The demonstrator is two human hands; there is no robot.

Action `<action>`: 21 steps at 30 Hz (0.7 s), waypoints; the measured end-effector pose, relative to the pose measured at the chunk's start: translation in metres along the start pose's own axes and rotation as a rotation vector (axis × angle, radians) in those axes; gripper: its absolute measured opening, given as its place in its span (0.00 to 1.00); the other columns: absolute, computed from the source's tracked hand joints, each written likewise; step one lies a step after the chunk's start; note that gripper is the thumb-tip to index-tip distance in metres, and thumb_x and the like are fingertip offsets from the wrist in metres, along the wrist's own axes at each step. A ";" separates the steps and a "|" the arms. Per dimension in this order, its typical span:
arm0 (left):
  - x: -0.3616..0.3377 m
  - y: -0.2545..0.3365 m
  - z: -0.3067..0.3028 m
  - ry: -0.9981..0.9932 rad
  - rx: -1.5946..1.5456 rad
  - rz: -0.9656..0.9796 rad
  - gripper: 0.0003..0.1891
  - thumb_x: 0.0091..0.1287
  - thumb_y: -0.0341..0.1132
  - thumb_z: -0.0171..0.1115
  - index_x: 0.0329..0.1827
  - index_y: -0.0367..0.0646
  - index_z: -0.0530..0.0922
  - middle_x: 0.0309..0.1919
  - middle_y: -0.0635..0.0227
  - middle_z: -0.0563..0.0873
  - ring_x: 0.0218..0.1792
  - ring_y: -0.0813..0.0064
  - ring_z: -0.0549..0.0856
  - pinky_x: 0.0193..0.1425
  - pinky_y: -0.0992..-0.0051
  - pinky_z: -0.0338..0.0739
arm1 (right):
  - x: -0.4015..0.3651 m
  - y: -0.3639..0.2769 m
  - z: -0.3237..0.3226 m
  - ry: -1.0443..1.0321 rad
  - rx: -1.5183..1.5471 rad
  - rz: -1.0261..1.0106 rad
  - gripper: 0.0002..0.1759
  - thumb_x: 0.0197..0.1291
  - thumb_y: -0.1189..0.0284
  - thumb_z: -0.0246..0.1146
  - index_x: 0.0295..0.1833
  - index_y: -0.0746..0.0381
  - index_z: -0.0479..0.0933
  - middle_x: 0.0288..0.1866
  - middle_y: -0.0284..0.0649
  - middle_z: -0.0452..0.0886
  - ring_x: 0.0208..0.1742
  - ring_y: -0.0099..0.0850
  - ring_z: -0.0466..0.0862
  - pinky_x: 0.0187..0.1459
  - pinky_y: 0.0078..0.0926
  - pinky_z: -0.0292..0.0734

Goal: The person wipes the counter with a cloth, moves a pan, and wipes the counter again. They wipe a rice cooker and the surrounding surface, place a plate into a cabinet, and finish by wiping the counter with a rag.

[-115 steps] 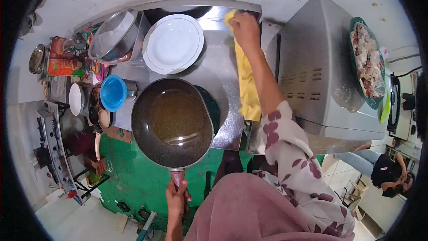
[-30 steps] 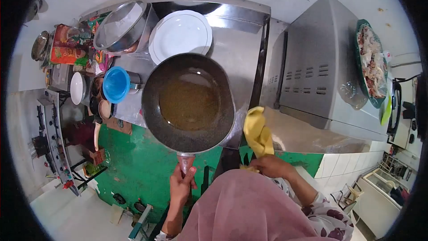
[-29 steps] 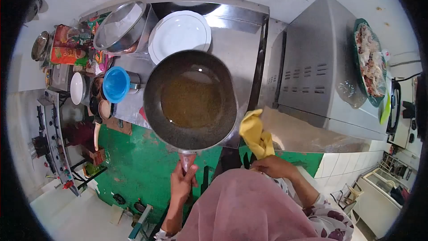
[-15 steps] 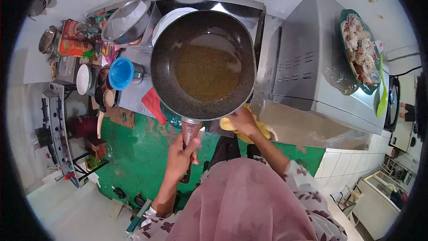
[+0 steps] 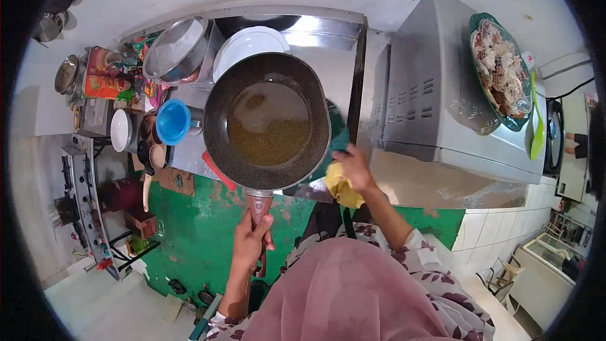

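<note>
My left hand (image 5: 252,240) is wrapped round the brown handle (image 5: 259,204) of a dark speckled frying pan (image 5: 218,155). A shallow pool of yellowish oil (image 5: 268,127) with dark specks lies in the pan. To the right of the pan, my right hand (image 5: 355,169) is closed on a crumpled yellow cloth (image 5: 343,187). Its fingertips are right at the edge of a dark green plate (image 5: 338,131), which is mostly hidden beneath the pan. Part of a red cloth (image 5: 218,170) shows at the pan's lower left.
Behind the pan a white plate (image 5: 243,44) lies on the steel counter (image 5: 328,66). A blue cup (image 5: 172,122), metal bowl (image 5: 177,47) and food packets (image 5: 104,76) stand left. At right, a grey metal appliance (image 5: 435,88) carries a green plate of food (image 5: 502,66) and a lime-green spatula (image 5: 537,129).
The pan has moved toward me and slightly left, uncovering more of the white plate. The green plate now shows at the pan's right, and my right hand with the yellow cloth is beside it.
</note>
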State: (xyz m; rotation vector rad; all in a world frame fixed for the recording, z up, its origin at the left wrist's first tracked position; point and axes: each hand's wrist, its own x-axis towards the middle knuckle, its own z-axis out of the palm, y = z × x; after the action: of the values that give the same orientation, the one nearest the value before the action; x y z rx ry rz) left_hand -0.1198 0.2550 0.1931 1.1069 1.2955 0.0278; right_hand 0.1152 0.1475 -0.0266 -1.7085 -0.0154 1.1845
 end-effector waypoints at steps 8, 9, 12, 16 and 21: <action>0.015 -0.006 0.005 -0.017 0.035 0.028 0.13 0.69 0.40 0.59 0.46 0.41 0.72 0.17 0.74 0.71 0.14 0.81 0.72 0.17 0.79 0.70 | 0.017 -0.054 -0.008 0.317 0.372 -0.125 0.06 0.60 0.73 0.61 0.41 0.62 0.75 0.33 0.36 0.78 0.28 0.28 0.78 0.26 0.27 0.75; 0.018 -0.005 0.007 -0.025 0.031 0.032 0.13 0.69 0.40 0.59 0.46 0.41 0.72 0.17 0.74 0.71 0.14 0.81 0.71 0.17 0.79 0.70 | 0.034 -0.051 -0.005 0.364 0.292 -0.128 0.09 0.60 0.71 0.62 0.42 0.65 0.75 0.36 0.42 0.79 0.33 0.32 0.79 0.33 0.31 0.74; 0.027 -0.004 0.015 -0.072 0.004 0.046 0.11 0.69 0.39 0.58 0.44 0.40 0.72 0.17 0.73 0.71 0.14 0.81 0.71 0.17 0.79 0.70 | 0.076 -0.048 -0.001 0.422 0.200 -0.187 0.16 0.59 0.65 0.65 0.42 0.69 0.75 0.37 0.51 0.81 0.36 0.40 0.78 0.43 0.36 0.72; 0.040 0.006 0.032 -0.066 0.051 0.044 0.10 0.69 0.38 0.57 0.42 0.40 0.72 0.17 0.73 0.71 0.14 0.81 0.71 0.17 0.79 0.69 | 0.104 -0.060 -0.002 0.401 0.225 -0.278 0.21 0.59 0.59 0.64 0.40 0.69 0.76 0.39 0.56 0.81 0.39 0.47 0.78 0.46 0.37 0.71; 0.061 0.021 0.054 -0.150 0.075 0.121 0.10 0.70 0.37 0.56 0.41 0.38 0.71 0.17 0.73 0.71 0.15 0.82 0.72 0.20 0.79 0.71 | 0.058 -0.064 -0.008 0.628 -0.005 -0.518 0.19 0.67 0.59 0.56 0.47 0.67 0.76 0.44 0.54 0.81 0.47 0.50 0.80 0.50 0.36 0.71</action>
State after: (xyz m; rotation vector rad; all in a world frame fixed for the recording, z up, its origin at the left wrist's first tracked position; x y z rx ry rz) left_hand -0.0462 0.2669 0.1547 1.2273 1.1023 -0.0131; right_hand 0.1823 0.2023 -0.0207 -1.8633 -0.0717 0.2496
